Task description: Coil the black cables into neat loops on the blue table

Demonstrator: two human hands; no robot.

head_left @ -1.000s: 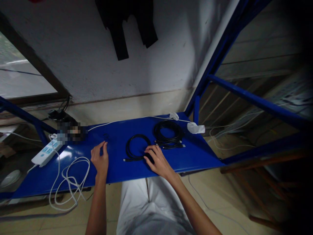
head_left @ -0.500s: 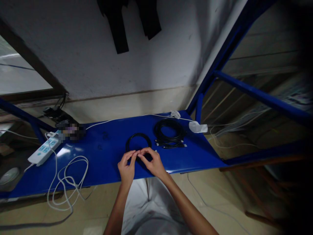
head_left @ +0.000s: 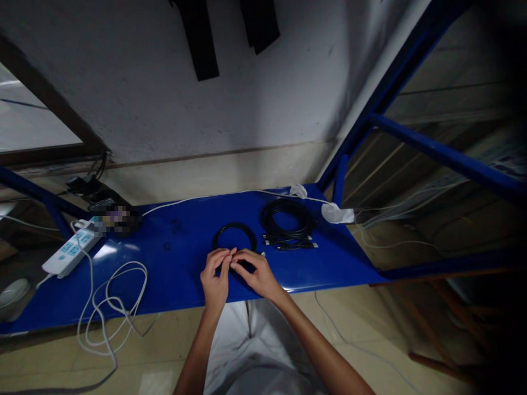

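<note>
A coiled black cable [head_left: 234, 224] lies on the blue table, its near side hidden under both hands. My left hand [head_left: 216, 274] is closed in a pinch over that near side. My right hand [head_left: 256, 272] pinches from the other side, and the fingertips of the two hands meet. What sits between the fingers is too small and dark to make out. A light-coloured connector end [head_left: 263, 254] peeks out beside the right hand. To the right rest more coiled black cables [head_left: 287, 235], stacked, with plugs along their near side.
The blue table [head_left: 181, 274] has a white power strip [head_left: 72, 252] at its left and a tangled white cord [head_left: 119, 300] hanging over the front edge. Crumpled white pieces [head_left: 337, 213] lie at the back right. A blue frame bar [head_left: 444, 151] rises on the right.
The fingers have shifted slightly, with both hands still meeting at the near side of the coil. The camera view has moved a little. The stacked cables stay in place.
</note>
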